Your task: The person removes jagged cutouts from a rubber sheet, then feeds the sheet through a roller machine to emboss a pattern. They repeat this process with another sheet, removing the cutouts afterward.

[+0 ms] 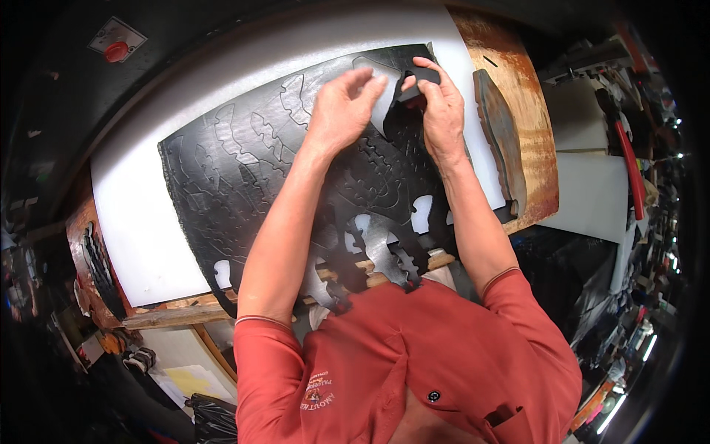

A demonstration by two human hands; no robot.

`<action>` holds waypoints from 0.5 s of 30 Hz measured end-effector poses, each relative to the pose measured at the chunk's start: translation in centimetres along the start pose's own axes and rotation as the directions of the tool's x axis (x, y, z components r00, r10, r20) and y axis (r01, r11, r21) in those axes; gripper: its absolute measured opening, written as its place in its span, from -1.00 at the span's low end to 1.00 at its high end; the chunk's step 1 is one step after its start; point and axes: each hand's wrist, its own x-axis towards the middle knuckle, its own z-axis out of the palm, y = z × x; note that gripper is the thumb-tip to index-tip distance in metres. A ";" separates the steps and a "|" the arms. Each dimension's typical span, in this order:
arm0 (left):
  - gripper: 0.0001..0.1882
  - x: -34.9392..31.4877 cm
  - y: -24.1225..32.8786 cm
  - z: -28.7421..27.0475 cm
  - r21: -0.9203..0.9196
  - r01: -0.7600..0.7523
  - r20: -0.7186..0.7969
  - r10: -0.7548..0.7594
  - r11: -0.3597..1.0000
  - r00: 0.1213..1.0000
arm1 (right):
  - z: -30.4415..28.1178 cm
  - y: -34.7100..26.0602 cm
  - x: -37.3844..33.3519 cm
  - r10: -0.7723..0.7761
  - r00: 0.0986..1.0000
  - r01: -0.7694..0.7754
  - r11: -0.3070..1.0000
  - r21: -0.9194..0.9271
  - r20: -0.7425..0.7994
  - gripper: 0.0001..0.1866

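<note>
A large black leather-like sheet (pixel 251 177) lies over the white board, its face marked with several curved, notched cut outlines. Near its far right corner my right hand (pixel 446 118) pinches a small black cut piece (pixel 423 74) between thumb and fingers, lifted off the sheet. Just left of it, my left hand (pixel 344 109) hovers above the sheet with its fingers curved and apart, slightly blurred, and nothing shows in it. Between the hands, white board shows through a gap in the sheet. The near part of the sheet has several cut-out holes and hangs toward my body.
The white board (pixel 133 229) rests on a wooden table (pixel 536 133). A dark, notched-edge stack (pixel 497 137) lies along the right side. Further right hangs a red-handled tool (pixel 629 170). A dark machine panel with a red button (pixel 116 51) overhangs at far left.
</note>
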 end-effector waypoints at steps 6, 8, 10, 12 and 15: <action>-0.61 -0.1 0.4 2.9 0.008 0.121 0.040 -0.121 0.993 0.992 | -1.0 -0.8 -0.3 -0.030 0.997 0.036 0.996 -0.086 0.069 -0.65; -0.67 -0.2 0.1 3.3 0.025 0.083 -0.027 -0.082 0.996 0.996 | -1.1 -0.6 -0.5 -0.038 0.995 0.046 0.995 -0.087 0.092 -0.66; -0.70 -0.5 0.0 3.5 -0.036 0.068 -0.043 -0.070 0.997 0.997 | -1.2 -0.5 -0.7 -0.037 0.999 0.042 0.982 -0.182 0.035 -0.68; -0.69 -0.9 0.1 3.6 -0.021 -0.020 -0.033 0.019 1.000 0.999 | -1.2 -0.5 -1.0 -0.075 0.997 0.074 0.959 -0.274 0.007 -0.69; -0.66 -1.3 0.8 3.5 -0.089 0.010 0.003 -0.010 0.996 1.000 | -1.1 -0.8 -1.1 -0.140 0.990 0.142 0.929 -0.342 0.033 -0.68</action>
